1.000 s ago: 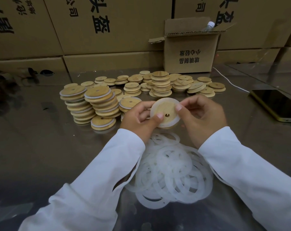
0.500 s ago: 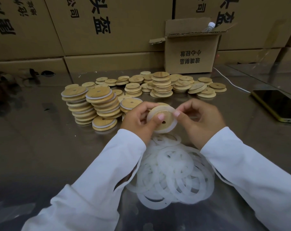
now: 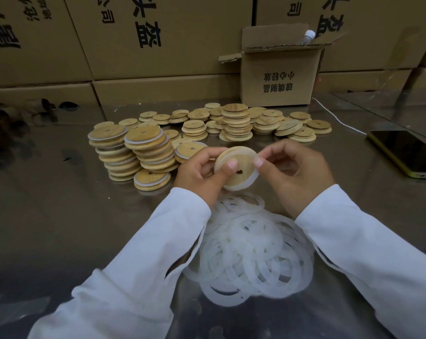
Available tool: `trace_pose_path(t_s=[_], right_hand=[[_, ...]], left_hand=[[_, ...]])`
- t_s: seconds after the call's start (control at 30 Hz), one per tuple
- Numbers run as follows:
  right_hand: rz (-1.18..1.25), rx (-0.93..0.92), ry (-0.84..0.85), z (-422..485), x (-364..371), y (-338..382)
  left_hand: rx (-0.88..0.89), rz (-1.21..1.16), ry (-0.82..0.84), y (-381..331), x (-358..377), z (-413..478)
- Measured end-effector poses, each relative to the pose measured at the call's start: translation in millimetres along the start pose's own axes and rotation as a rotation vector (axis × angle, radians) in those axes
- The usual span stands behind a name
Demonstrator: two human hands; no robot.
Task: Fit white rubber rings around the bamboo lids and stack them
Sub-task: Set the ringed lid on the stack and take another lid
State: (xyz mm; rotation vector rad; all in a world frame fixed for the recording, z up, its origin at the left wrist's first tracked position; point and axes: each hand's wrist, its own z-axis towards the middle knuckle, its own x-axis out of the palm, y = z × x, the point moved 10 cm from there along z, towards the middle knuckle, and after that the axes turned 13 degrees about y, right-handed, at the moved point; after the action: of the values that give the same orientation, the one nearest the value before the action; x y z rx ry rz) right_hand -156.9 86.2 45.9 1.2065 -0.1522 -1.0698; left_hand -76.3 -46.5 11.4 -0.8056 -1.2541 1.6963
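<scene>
Since a second ago I am tipping the bamboo lid (image 3: 241, 159) back so that its upper left edge is showing, and my thumbs are sitting closer together on its face, either side of the small hole. My left grip (image 3: 199, 172) is curling round the lid's left edge, thumb on top and fingers behind. My right grip (image 3: 295, 172) is pinching the right rim, where the white rubber ring (image 3: 246, 185) is showing along the lid's lower and right edge. The lid is hanging in the air at the middle of the frame, above the tabletop (image 3: 60, 216) and just beyond the loose pile of rings (image 3: 251, 248) that is spreading between my white sleeves. Left of centre the ringed lids (image 3: 143, 152) are standing in two leaning stacks, and bare lids (image 3: 236, 123) are lying in low stacks across the upper middle. A phone (image 3: 407, 152) is lying at the right edge, and an open carton (image 3: 278, 77) holding a bottle (image 3: 306, 37) is standing at the upper right.
</scene>
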Motion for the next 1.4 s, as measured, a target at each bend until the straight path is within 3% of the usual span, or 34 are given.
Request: trace_pose_path(t_s=[0.3, 0.5, 0.77, 1.0, 1.2, 1.4], right_hand=[[-0.053, 0.057, -0.065, -2, -3, -7], [-0.131, 0.0, -0.026, -2, 3, 2], [-0.081, 0.097, -0.001, 3, -3, -5], [0.057, 0.168, 0.076, 5, -3, -3], [-0.072, 0.077, 0.024, 0, -2, 4], [-0.137, 0.028, -0.041, -6, 4, 6]], left_hand=[[-0.081, 0.005, -0.008, 7, 3, 0], [-0.019, 0.118, 0.072, 0, 10, 1], [0.037, 0.178, 0.086, -8, 7, 2], [-0.075, -0.133, 0.136, 8, 8, 4], [-0.114, -0.154, 0.062, 14, 2, 2], [-0.171, -0.346, -0.014, 22, 0, 2]])
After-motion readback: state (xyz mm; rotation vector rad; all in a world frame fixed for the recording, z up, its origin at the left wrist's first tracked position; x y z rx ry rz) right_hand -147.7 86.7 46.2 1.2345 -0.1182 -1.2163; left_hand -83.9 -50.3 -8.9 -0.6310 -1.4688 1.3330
